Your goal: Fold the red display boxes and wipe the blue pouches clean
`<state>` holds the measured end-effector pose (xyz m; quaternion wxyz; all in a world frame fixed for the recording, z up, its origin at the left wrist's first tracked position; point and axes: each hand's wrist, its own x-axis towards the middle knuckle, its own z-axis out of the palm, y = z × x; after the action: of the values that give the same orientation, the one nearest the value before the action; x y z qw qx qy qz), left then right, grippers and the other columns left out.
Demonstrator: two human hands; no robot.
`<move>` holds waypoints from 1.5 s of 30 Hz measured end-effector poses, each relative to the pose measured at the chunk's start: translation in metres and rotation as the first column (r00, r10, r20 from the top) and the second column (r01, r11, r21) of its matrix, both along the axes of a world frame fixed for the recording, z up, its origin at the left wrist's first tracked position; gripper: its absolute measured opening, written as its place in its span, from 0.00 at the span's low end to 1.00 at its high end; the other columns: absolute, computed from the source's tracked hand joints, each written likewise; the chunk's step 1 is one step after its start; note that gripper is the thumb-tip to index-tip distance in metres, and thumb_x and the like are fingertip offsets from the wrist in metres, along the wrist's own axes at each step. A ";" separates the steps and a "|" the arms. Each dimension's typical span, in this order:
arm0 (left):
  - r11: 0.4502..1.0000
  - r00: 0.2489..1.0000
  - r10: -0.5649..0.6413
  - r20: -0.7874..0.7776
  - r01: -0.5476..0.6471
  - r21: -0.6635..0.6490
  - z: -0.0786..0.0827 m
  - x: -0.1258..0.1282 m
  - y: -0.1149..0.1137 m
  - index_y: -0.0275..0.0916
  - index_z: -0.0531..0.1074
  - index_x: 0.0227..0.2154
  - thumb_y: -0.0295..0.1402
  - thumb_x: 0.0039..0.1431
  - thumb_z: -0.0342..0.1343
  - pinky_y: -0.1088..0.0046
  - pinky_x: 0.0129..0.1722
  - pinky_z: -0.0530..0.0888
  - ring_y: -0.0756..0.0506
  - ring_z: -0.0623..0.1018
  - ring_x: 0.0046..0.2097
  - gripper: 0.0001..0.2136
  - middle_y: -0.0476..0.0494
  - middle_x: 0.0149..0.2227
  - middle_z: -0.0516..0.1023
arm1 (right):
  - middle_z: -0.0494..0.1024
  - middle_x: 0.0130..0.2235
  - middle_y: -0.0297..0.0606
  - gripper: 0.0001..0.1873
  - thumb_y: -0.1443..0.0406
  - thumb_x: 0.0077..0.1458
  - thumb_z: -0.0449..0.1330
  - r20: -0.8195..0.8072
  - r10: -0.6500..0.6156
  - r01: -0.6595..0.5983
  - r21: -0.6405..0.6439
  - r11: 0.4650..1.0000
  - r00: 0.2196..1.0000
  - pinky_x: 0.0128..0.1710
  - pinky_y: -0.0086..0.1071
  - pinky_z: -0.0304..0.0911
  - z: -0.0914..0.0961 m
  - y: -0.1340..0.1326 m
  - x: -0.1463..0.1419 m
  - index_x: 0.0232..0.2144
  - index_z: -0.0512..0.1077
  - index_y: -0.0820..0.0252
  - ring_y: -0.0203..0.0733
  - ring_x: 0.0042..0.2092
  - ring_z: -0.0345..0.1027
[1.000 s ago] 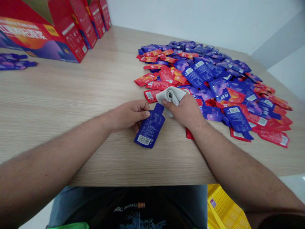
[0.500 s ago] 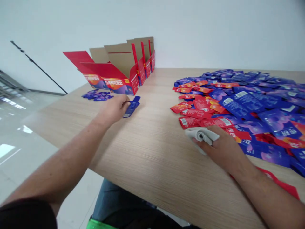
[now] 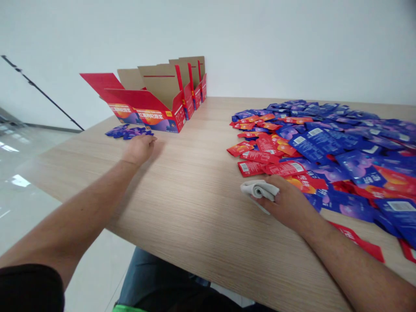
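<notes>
The left hand had moved farther out across the tabletop since the frame half a second earlier, when a blue pouch showed in its fingers; it had reached the near edge of the small group of blue pouches in front of the red cartons. The right hand had stayed beside the large heap of red and blue pouches, its fingers wrapped around a rolled white cloth just short of the nearest red pouch.

The hands were well apart. Whether the left fingers were pinched on the blue pouch or had let go could not be made out, since the back of the hand hid their grip; that pouch could not be told from the others at the fingertips.

Done well, I judged, this reach called for a low hand and a light pinch, with the pouch lowered flat beside its neighbours rather than dropped, so that the group would not slide or bump the cartons. A soft packet would probably bend if pressed. Keeping the cloth gathered and clear of the heap seemed wise too, as a loose fold might drag pouches along.
</notes>
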<state>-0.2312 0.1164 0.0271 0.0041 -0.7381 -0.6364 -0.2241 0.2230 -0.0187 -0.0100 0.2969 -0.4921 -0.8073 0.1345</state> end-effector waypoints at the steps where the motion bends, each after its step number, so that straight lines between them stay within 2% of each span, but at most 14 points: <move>1: 0.999 0.999 -0.030 -0.032 0.029 -0.037 -0.006 0.014 -0.004 0.35 0.75 0.41 0.33 0.62 0.48 0.65 0.56 0.65 0.40 0.73 0.50 0.13 0.41 0.44 0.79 | 0.77 0.38 0.41 0.09 0.62 0.56 0.61 0.003 0.027 -0.027 -0.007 1.000 1.000 0.37 0.40 0.67 0.000 -0.002 -0.001 0.39 0.74 0.57 0.49 0.39 0.72; 5: 0.978 0.980 -0.175 -0.094 0.162 -0.130 -0.014 0.084 -0.024 0.36 0.78 0.45 0.37 0.62 0.48 0.66 0.53 0.70 0.39 0.78 0.50 0.17 0.38 0.48 0.81 | 0.76 0.38 0.39 0.09 0.68 0.53 0.64 0.039 0.162 -0.160 -0.059 0.985 0.986 0.43 0.37 0.66 0.001 -0.010 -0.009 0.39 0.73 0.58 0.47 0.44 0.69; 10: 0.877 0.900 -0.435 0.017 0.428 -0.217 -0.001 0.183 -0.055 0.38 0.78 0.47 0.38 0.63 0.49 0.69 0.46 0.73 0.43 0.80 0.45 0.17 0.42 0.46 0.82 | 0.74 0.41 0.39 0.13 0.67 0.52 0.68 0.088 0.330 -0.312 -0.172 0.934 0.940 0.44 0.35 0.65 0.006 -0.020 -0.020 0.40 0.73 0.59 0.45 0.45 0.69; 13: 0.827 0.851 -0.521 0.062 0.522 -0.209 0.007 0.233 -0.068 0.39 0.78 0.46 0.37 0.63 0.50 0.70 0.41 0.72 0.45 0.80 0.41 0.15 0.43 0.42 0.83 | 0.74 0.41 0.38 0.14 0.65 0.52 0.68 0.098 0.364 -0.342 -0.186 0.921 0.926 0.43 0.34 0.65 0.009 -0.025 -0.025 0.41 0.73 0.59 0.43 0.44 0.69; 16: 0.755 0.781 -0.617 0.098 0.622 -0.208 0.012 0.271 -0.076 0.39 0.79 0.43 0.36 0.63 0.51 0.72 0.38 0.71 0.47 0.79 0.38 0.13 0.45 0.38 0.82 | 0.74 0.41 0.37 0.13 0.63 0.53 0.67 0.132 0.400 -0.378 -0.163 0.911 0.907 0.42 0.33 0.64 0.010 -0.029 -0.028 0.41 0.73 0.59 0.43 0.43 0.69; 21: 0.530 0.546 -0.836 -0.045 0.784 -0.323 0.011 0.316 -0.077 0.39 0.80 0.40 0.31 0.61 0.51 0.71 0.43 0.72 0.45 0.79 0.43 0.12 0.44 0.41 0.82 | 0.75 0.38 0.36 0.11 0.60 0.55 0.65 0.208 0.456 -0.440 -0.121 0.890 0.865 0.33 0.31 0.62 0.012 -0.036 -0.034 0.37 0.72 0.58 0.41 0.39 0.69; 24: 0.470 0.456 -0.879 -0.137 0.782 -0.409 0.002 0.336 -0.071 0.42 0.80 0.42 0.31 0.61 0.50 0.68 0.45 0.72 0.43 0.79 0.45 0.14 0.44 0.44 0.83 | 0.76 0.39 0.38 0.11 0.59 0.56 0.64 0.254 0.451 -0.440 -0.103 0.892 0.856 0.35 0.33 0.63 0.013 -0.036 -0.035 0.39 0.73 0.59 0.43 0.40 0.70; 27: 0.463 0.432 -0.883 -0.186 0.731 -0.501 -0.005 0.350 -0.064 0.46 0.78 0.50 0.33 0.62 0.49 0.67 0.47 0.72 0.42 0.79 0.49 0.17 0.45 0.49 0.82 | 0.77 0.43 0.41 0.15 0.58 0.56 0.66 0.302 0.447 -0.452 -0.058 0.890 0.842 0.39 0.36 0.65 0.014 -0.034 -0.034 0.41 0.74 0.61 0.46 0.44 0.71; 30: 0.479 0.441 -0.874 -0.203 0.713 -0.512 -0.008 0.357 -0.060 0.51 0.71 0.58 0.33 0.62 0.48 0.68 0.49 0.72 0.43 0.78 0.51 0.22 0.47 0.54 0.79 | 0.77 0.45 0.41 0.16 0.57 0.57 0.66 0.308 0.443 -0.451 -0.049 0.891 0.842 0.38 0.35 0.65 0.016 -0.033 -0.033 0.43 0.74 0.61 0.45 0.44 0.71; 32: 0.539 0.477 -0.841 -0.257 0.687 -0.487 -0.010 0.359 -0.058 0.52 0.66 0.62 0.36 0.63 0.47 0.66 0.48 0.72 0.41 0.79 0.51 0.24 0.45 0.55 0.78 | 0.77 0.46 0.40 0.17 0.56 0.57 0.66 0.303 0.442 -0.442 -0.072 0.894 0.844 0.38 0.34 0.65 0.016 -0.033 -0.032 0.44 0.73 0.60 0.44 0.44 0.71; 35: 0.683 0.577 -0.729 -0.368 0.586 -0.436 -0.012 0.362 -0.056 0.50 0.60 0.66 0.46 0.63 0.47 0.61 0.43 0.73 0.35 0.80 0.48 0.28 0.36 0.52 0.79 | 0.77 0.47 0.41 0.18 0.57 0.56 0.66 0.287 0.449 -0.444 -0.086 0.892 0.846 0.39 0.34 0.66 0.014 -0.031 -0.032 0.46 0.73 0.59 0.45 0.45 0.71; 37: 0.726 0.616 -0.685 -0.389 0.534 -0.433 -0.013 0.363 -0.054 0.48 0.60 0.66 0.52 0.62 0.47 0.60 0.42 0.73 0.33 0.79 0.48 0.31 0.34 0.52 0.79 | 0.77 0.48 0.42 0.19 0.57 0.57 0.66 0.257 0.455 -0.447 -0.094 0.890 0.852 0.39 0.34 0.66 0.012 -0.030 -0.032 0.47 0.72 0.60 0.46 0.45 0.72; 41: 0.710 0.625 -0.699 -0.348 0.547 -0.442 -0.014 0.364 -0.047 0.44 0.71 0.56 0.55 0.58 0.50 0.62 0.44 0.72 0.35 0.77 0.51 0.29 0.36 0.53 0.77 | 0.76 0.48 0.44 0.19 0.59 0.56 0.67 0.206 0.469 -0.450 -0.132 0.883 0.859 0.39 0.36 0.66 0.009 -0.027 -0.032 0.47 0.73 0.61 0.47 0.45 0.72; 45: 0.689 0.645 -0.713 -0.276 0.570 -0.447 -0.016 0.360 -0.045 0.38 0.73 0.49 0.53 0.52 0.57 0.68 0.40 0.71 0.39 0.77 0.47 0.27 0.37 0.49 0.78 | 0.76 0.47 0.44 0.18 0.60 0.56 0.67 0.184 0.483 -0.469 -0.115 0.876 0.856 0.39 0.35 0.65 0.009 -0.027 -0.032 0.46 0.73 0.62 0.46 0.44 0.71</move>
<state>0.1290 0.0718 0.0110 -0.0565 -0.9373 -0.3379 0.0638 0.1914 -0.0456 -0.0005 0.1521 -0.2983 -0.9253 0.1783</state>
